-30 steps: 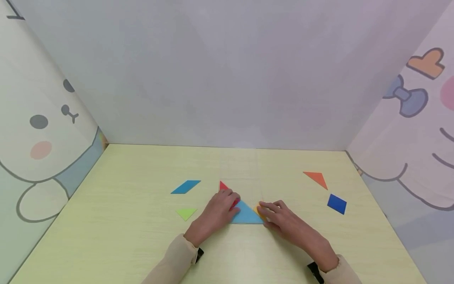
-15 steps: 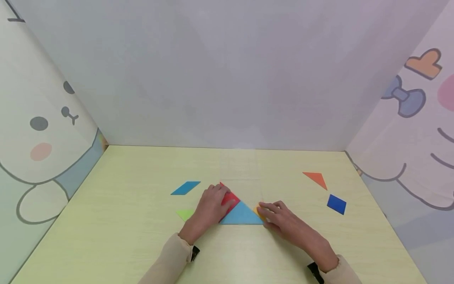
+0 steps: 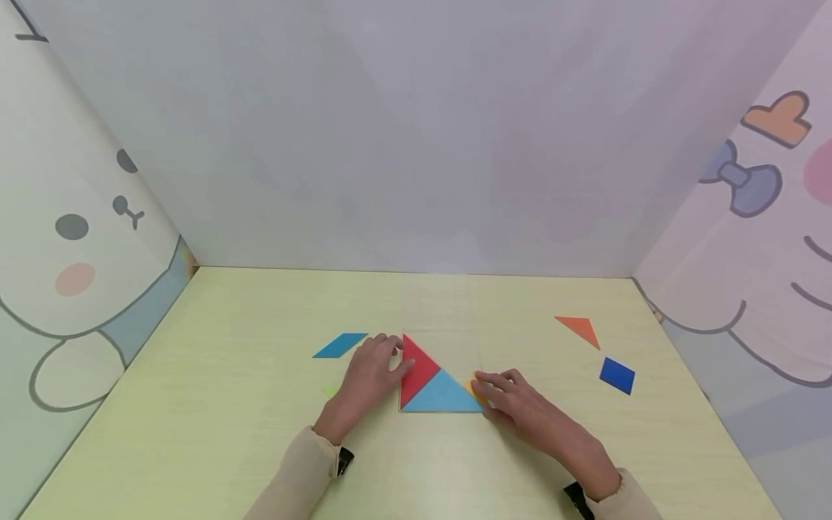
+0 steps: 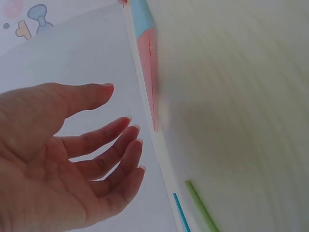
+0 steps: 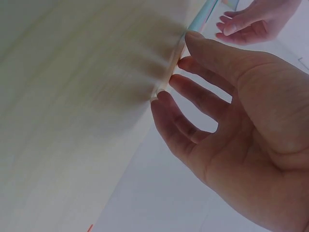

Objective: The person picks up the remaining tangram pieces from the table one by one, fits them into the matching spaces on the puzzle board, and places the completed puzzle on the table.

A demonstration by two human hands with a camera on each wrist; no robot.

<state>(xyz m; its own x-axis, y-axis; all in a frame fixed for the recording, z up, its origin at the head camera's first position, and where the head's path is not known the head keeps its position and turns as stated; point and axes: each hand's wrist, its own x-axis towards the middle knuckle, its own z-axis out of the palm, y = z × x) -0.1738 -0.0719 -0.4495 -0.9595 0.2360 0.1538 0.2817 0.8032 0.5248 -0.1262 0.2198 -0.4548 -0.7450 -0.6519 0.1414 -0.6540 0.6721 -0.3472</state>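
Note:
A red triangle point(image 3: 418, 370) lies flat on the table against a light blue triangle point(image 3: 443, 394), their edges meeting along a slanted line. My left hand point(image 3: 369, 375) is beside the red triangle, its thumb tip overlapping the left edge. In the left wrist view that hand point(image 4: 82, 154) has loosely bent fingers, with nothing between them and the thumb. My right hand point(image 3: 520, 404) rests its fingertips on a yellow piece point(image 3: 472, 388) at the light blue triangle's right side, covering most of it. Its relaxed fingers point(image 5: 193, 94) touch the tabletop pieces in the right wrist view.
A blue parallelogram point(image 3: 340, 345) and a mostly hidden green piece point(image 3: 331, 390) lie to the left. On the right are an orange triangle point(image 3: 581, 330) and a dark blue four-sided piece point(image 3: 617, 375). Faint clear outlines run behind the red triangle. Printed walls surround the table point(image 3: 227, 433).
My left hand has slid left off the red and light blue triangles, uncovering the red one. It now covers much of the green piece. The right hand has stayed put.

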